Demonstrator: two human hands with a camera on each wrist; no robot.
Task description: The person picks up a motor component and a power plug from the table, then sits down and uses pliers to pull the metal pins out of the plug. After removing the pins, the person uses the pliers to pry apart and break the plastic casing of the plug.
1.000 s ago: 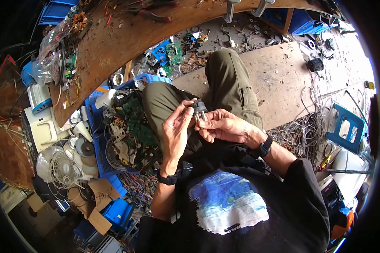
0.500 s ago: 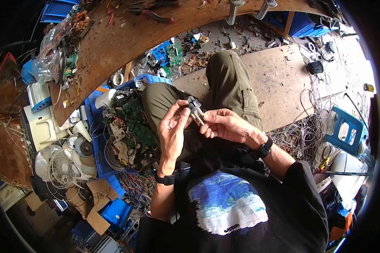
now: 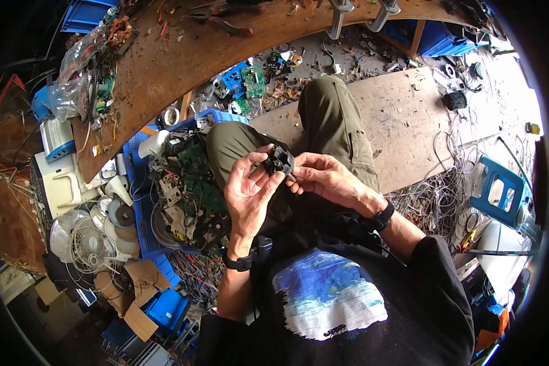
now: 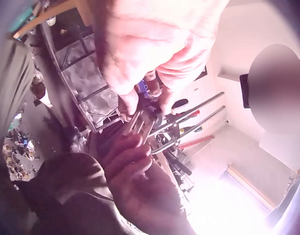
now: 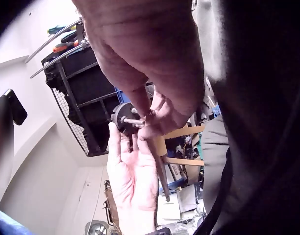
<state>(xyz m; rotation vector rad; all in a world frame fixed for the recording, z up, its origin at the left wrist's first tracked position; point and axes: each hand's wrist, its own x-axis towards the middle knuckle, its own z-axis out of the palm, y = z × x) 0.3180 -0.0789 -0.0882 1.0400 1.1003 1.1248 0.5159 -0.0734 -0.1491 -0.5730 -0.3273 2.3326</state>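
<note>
In the head view a small dark round part (image 3: pixel 280 160) is held up over the lap, with a notched hollow face toward the camera. Its metal posts (image 5: pixel 133 121) stick out of the dark disc in the right wrist view. The left hand (image 3: pixel 247 189) pinches the disc's edge between thumb and fingers. From the other side, the right hand (image 3: pixel 335 180) holds the part's post end with curled thumb and fingers. Both hands nearly meet around it, and the fingers hide some of it.
A wooden bench (image 3: pixel 146 79) with pliers (image 3: pixel 229 25) curves across the front. On the left, a blue crate (image 3: pixel 137 201) holds circuit boards, beside fan parts (image 3: pixel 91 238). Tangled wires (image 3: pixel 430 198) and a blue stool (image 3: pixel 499 190) lie to the right, near a wooden board (image 3: pixel 402 116).
The dark part has been turned: its metal posts, visible before in the head view, now point away and its hollow face shows. The left fingers have spread around its edge.
</note>
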